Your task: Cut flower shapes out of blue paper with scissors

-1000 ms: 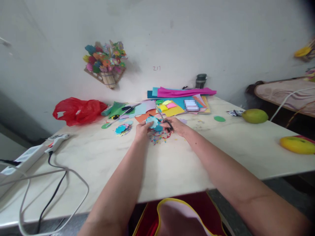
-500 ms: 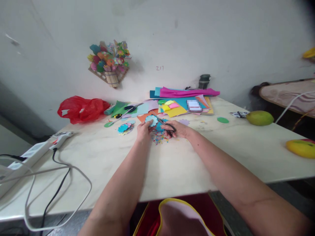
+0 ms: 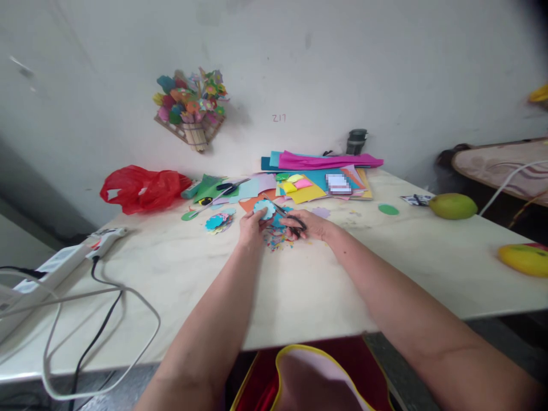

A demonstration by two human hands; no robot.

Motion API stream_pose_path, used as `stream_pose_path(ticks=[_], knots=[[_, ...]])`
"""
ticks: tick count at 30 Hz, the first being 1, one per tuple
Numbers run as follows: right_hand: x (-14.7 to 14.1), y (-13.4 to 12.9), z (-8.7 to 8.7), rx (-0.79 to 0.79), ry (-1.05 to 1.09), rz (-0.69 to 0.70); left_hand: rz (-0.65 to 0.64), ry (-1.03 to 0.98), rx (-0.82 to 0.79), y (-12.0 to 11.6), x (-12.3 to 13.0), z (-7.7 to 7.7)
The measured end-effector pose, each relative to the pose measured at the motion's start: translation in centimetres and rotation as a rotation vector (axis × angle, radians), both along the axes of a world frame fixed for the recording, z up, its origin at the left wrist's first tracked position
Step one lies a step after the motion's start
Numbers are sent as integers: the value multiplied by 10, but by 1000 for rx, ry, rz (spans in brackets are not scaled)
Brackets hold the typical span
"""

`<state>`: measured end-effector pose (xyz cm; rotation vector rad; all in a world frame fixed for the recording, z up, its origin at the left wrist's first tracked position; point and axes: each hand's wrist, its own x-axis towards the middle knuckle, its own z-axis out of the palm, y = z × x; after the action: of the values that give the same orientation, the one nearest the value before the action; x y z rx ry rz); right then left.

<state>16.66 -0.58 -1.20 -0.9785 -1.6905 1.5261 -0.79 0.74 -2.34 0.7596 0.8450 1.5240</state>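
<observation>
Between the thumb and fingers of my left hand (image 3: 252, 225) is a light blue paper flower (image 3: 264, 209) with a scalloped edge. My right hand (image 3: 310, 224) is wrapped round the black handles of a pair of scissors (image 3: 295, 222). The blades point up and left, against the right edge of the paper flower; whether they are apart is too small to tell. Small coloured paper scraps (image 3: 277, 242) lie on the table below both hands. Left of my left hand sits a little pile of cut paper flowers (image 3: 217, 222), a blue one on top.
Coloured paper sheets (image 3: 308, 194) and a rolled pink sheet (image 3: 329, 160) lie at the back. A second pair of scissors (image 3: 231, 186) and a red plastic bag (image 3: 141, 188) are at back left. A power strip (image 3: 55, 268) with cables is left; a green mango (image 3: 452, 206) and a yellow mango (image 3: 523, 259) are right.
Both hands stay in nearly the same place, with the paper flower and the scissors still held. The whole view shifts very slightly.
</observation>
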Motion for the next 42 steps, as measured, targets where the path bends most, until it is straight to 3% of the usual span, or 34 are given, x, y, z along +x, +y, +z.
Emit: stream_pose_path(ticks=[42], knots=[[0, -3, 5, 22, -38, -3, -5, 33, -21, -2, -2, 6]])
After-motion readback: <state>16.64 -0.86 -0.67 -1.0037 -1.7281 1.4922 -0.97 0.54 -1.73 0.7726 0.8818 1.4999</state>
